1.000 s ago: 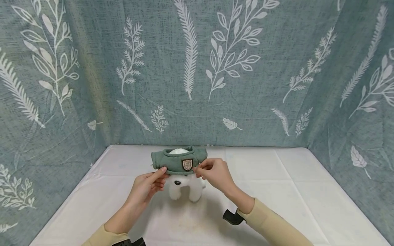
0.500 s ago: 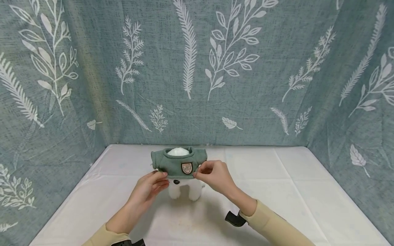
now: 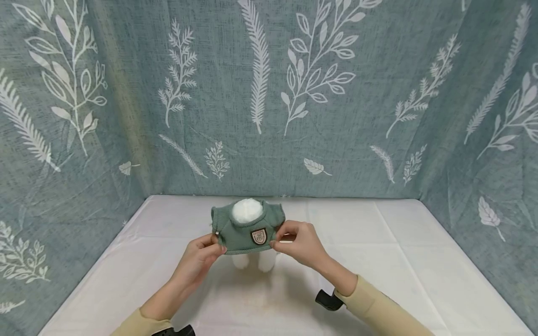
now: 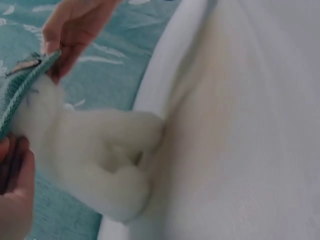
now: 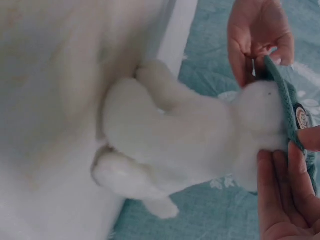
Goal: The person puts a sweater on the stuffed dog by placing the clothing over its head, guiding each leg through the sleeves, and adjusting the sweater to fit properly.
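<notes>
A small green doll's shirt [image 3: 239, 238] with a shield badge [image 3: 258, 236] is over the head of a white plush toy dog [image 3: 247, 211]. The crown of the head pokes up through the neck opening, while its face is hidden behind the cloth. At the hem's left corner my left hand [image 3: 201, 255] pinches the fabric. My right hand [image 3: 303, 242] pinches the hem at the right corner. Both short sleeves stick out sideways. In the right wrist view the toy's body [image 5: 170, 135] and legs are bare below the hem, standing on the table.
A white cloth [image 3: 361, 261] covers the table. Behind and at both sides hang blue-green curtains [image 3: 269, 154] with white leaf prints. Each wrist carries a black camera mount, the right one [image 3: 329, 300] close over the tabletop.
Both hands have drawn the shirt's hem downward and slightly to the right. More of the head's white top now shows through the neck opening, and the nose has become covered.
</notes>
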A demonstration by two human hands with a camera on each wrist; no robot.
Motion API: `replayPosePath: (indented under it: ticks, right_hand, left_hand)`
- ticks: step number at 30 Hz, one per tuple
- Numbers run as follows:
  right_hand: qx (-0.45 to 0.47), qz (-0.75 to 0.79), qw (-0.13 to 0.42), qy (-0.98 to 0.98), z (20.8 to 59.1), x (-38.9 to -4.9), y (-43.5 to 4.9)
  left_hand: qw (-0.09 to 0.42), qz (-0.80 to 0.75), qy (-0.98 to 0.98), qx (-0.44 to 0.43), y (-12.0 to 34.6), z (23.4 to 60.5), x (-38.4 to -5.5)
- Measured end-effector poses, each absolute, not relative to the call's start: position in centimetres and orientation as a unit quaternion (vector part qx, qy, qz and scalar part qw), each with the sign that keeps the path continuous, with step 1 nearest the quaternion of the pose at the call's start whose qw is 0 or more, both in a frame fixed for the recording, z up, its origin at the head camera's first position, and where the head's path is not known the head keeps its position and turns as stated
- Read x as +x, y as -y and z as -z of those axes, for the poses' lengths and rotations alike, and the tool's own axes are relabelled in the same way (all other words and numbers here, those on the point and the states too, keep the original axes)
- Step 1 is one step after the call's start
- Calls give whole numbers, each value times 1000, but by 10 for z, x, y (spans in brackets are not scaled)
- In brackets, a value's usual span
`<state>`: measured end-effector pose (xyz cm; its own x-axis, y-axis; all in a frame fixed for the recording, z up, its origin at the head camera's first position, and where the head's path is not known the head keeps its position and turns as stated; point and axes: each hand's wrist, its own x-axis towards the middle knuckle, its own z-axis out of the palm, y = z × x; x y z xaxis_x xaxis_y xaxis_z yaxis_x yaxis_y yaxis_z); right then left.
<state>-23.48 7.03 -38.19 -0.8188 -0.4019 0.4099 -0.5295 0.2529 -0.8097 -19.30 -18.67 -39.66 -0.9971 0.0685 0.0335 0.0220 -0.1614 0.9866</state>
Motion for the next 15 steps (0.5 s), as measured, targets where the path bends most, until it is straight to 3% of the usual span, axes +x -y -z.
replayPosePath:
  ticks: [6, 15]
  right_hand:
    - [327, -513, 82, 789, 388, -237, -70]
    - [350, -488, 83, 796, 395, -241, -67]
  left_hand:
    - [-1, -760, -644, 84, 191, 409, -198]
    - [0, -786, -615, 67, 193, 414, -205]
